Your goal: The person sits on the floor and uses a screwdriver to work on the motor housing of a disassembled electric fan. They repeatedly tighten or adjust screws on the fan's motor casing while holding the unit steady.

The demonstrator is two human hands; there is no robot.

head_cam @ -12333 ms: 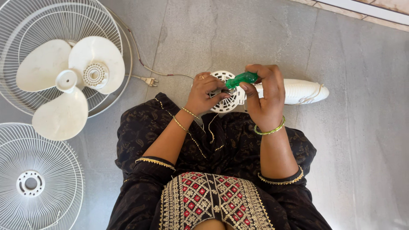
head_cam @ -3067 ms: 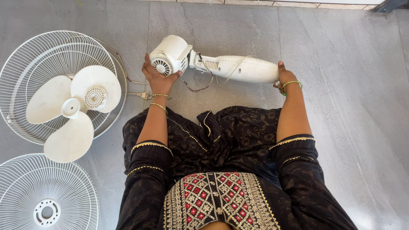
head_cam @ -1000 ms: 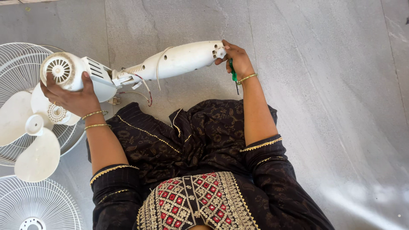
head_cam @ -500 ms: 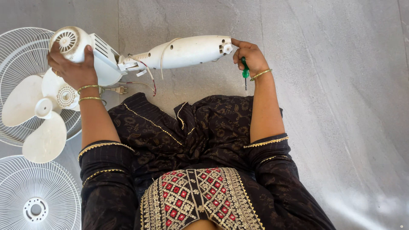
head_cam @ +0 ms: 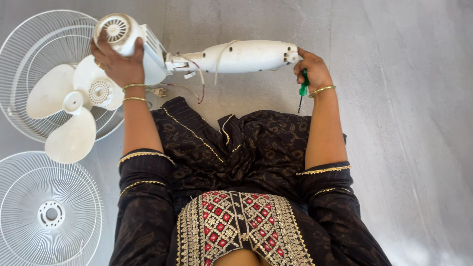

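The grey floor [head_cam: 394,98] carries everything here, and the person sits on it with a dark embroidered dress [head_cam: 236,162] spread over the lap. Two white wire fan guards lie to the person's left: one guard [head_cam: 29,44] further out with the three-bladed fan blade [head_cam: 69,106] resting in it, the other guard [head_cam: 47,212] close beside the left knee.

The fan body [head_cam: 207,56] is held above the floor in front of the lap, its long axis running left to right across the view. The round motor housing [head_cam: 123,37] is at the left end and the long white neck [head_cam: 246,55] reaches to the right, with loose wires [head_cam: 197,79] hanging near the joint between them.

The left hand [head_cam: 118,64] is closed around the motor housing, fingers wrapped over its side. The right hand [head_cam: 313,71] is at the far end of the neck, fingertips touching it, while curled shut on a green-handled screwdriver [head_cam: 303,91] whose shaft points down toward the lap. Each hand is thus at its own end of the fan body, with nothing between them but the neck itself.
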